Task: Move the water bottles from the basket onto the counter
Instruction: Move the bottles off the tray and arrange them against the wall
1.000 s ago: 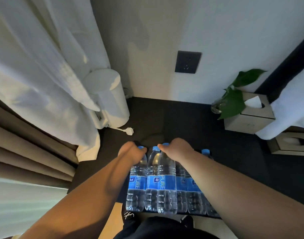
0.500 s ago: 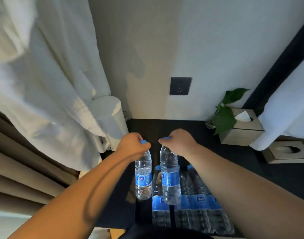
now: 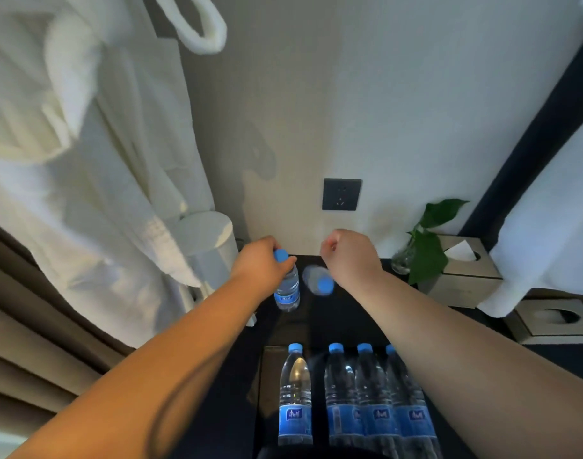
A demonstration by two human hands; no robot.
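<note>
My left hand (image 3: 262, 263) grips the blue cap of a clear water bottle (image 3: 287, 289) that stands upright at the back of the dark counter (image 3: 343, 321). Just right of it a second water bottle (image 3: 316, 281) is blurred and tilted, its cap pointing toward me. My right hand (image 3: 348, 256) hovers above it with fingers curled and nothing in them. Nearer to me, several more blue-labelled bottles (image 3: 366, 402) stand in the dark basket (image 3: 263, 376); one bottle (image 3: 295, 395) stands apart at its left side.
A white kettle (image 3: 205, 250) stands left of the held bottle, under a hanging white robe (image 3: 84, 160). A wall socket (image 3: 341, 194) is behind. A plant in a glass vase (image 3: 422, 250), a tissue box (image 3: 462, 276) and another box (image 3: 555, 321) occupy the right.
Both hands carried their bottles from the basket forward to the back of the counter. My right hand has let go, and its bottle is tipping over.
</note>
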